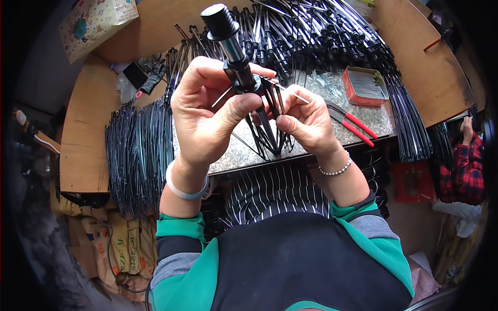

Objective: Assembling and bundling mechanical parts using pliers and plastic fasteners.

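Note:
Both hands are raised over the table edge around one black umbrella frame [233,49], its thick ridged end pointing up and its thin ribs hanging below. My left hand [199,116] is closed around the shaft at the collar, thumb on the near side. With thumb and fingers pinched together, my right hand [312,124] grips the ribs beside the shaft. A thin silvery wire sticks out past its fingertips; where the wire ends among the ribs is hidden. Right of that hand, red-handled pliers [358,129] lie on the speckled tabletop [223,155].
A red tin [358,93] holds thin metal pins. Many umbrella frames [264,39] are heaped at the back, and dark rib bundles [137,155] hang over the left edge. A phone [135,76] and a dark glove [154,73] lie back left. A co-worker's plaid sleeve [461,168] shows at right.

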Tool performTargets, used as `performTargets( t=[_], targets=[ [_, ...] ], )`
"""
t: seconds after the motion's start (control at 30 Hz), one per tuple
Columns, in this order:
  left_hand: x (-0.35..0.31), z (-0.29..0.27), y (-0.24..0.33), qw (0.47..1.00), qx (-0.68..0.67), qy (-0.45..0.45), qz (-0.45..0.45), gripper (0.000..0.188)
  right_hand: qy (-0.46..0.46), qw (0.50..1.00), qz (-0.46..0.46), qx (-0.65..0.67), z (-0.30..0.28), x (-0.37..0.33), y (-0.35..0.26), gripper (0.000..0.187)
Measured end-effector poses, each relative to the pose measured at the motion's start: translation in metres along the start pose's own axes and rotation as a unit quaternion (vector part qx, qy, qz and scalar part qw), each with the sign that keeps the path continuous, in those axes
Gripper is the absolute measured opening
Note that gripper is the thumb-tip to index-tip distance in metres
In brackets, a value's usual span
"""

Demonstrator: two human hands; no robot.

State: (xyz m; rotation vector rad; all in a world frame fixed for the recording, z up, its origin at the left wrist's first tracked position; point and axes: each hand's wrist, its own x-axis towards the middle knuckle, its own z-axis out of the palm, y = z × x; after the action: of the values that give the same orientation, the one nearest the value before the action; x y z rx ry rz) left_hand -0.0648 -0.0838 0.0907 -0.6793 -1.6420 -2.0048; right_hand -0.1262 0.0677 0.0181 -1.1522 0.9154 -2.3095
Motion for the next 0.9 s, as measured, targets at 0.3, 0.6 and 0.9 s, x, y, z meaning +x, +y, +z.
performTargets(
  t=[0.3, 0.6, 0.9],
  targets=[
    [0.001, -0.004, 0.002, 0.999, -0.004, -0.031, -0.011, 0.028, 0.014, 1.0, 0.022, 0.016, 0.004, 0.001, -0.003, 0.019],
    [0.0, 0.001, -0.005, 0.998, 0.031, -0.027, 0.053, 0.034, 0.025, 0.939, -0.188, -0.287, 0.008, -0.005, 0.0, 0.038],
    [-0.004, 0.008, -0.006, 0.998, 0.025, -0.017, 0.06, 0.035, 0.051, 0.806, -0.311, -0.501, 0.015, -0.01, 0.001, 0.043]
  ],
)
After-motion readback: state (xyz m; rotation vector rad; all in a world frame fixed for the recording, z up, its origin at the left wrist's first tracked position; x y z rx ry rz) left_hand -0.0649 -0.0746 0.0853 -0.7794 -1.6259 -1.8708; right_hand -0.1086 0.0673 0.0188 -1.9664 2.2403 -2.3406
